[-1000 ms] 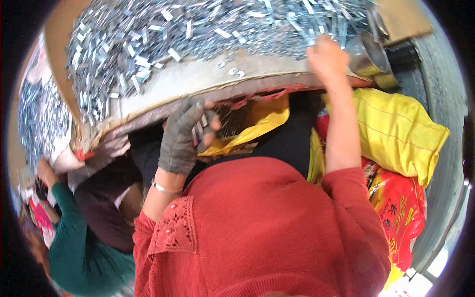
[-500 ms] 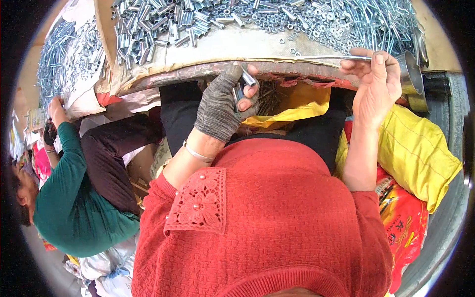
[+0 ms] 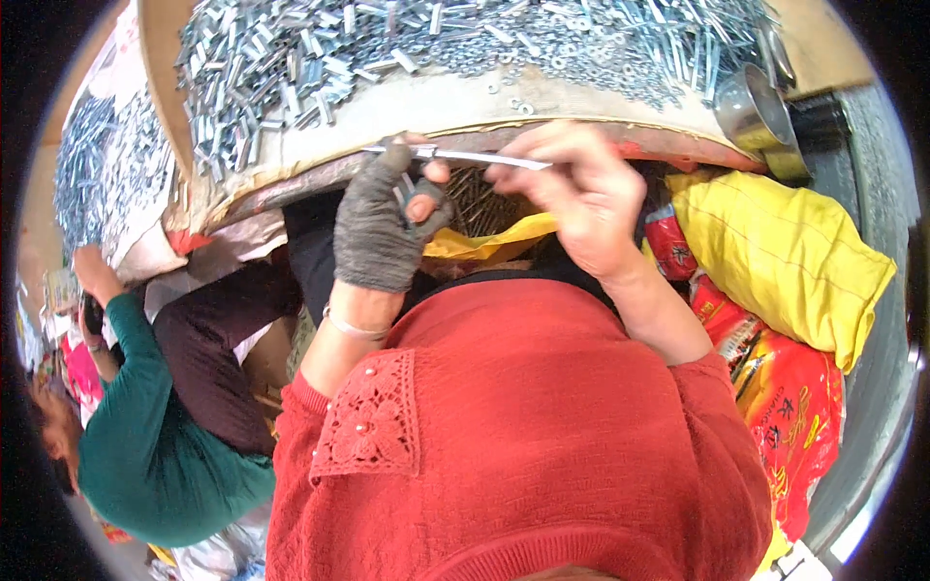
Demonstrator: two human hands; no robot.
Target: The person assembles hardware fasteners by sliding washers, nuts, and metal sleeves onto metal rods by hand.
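Observation:
My left hand [image 3: 378,228], in a grey fingerless glove, is closed around short metal sleeves [image 3: 405,189], partly hidden by the fingers. Across its fingertips lies a long thin metal rod [image 3: 475,156], its left end by the thumb and forefinger. My bare right hand [image 3: 591,198], smeared by motion, pinches the rod near its other end. Whether the rod passes through a sleeve is too blurred to tell. Both hands are just in front of the worktable edge [image 3: 465,138].
Heaped on the table are metal sleeves [image 3: 300,68], small nuts and washers [image 3: 620,58] and long rods [image 3: 717,39]. A metal cup [image 3: 751,107] stands at the right edge, above a yellow sack [image 3: 785,252]. To the left sits a co-worker in a green sleeve [image 3: 145,358].
My right hand has swung left and slightly down with the rod, bringing it up to my left hand's fingertips. The left hand has shifted a little left in the picture, still holding sleeves.

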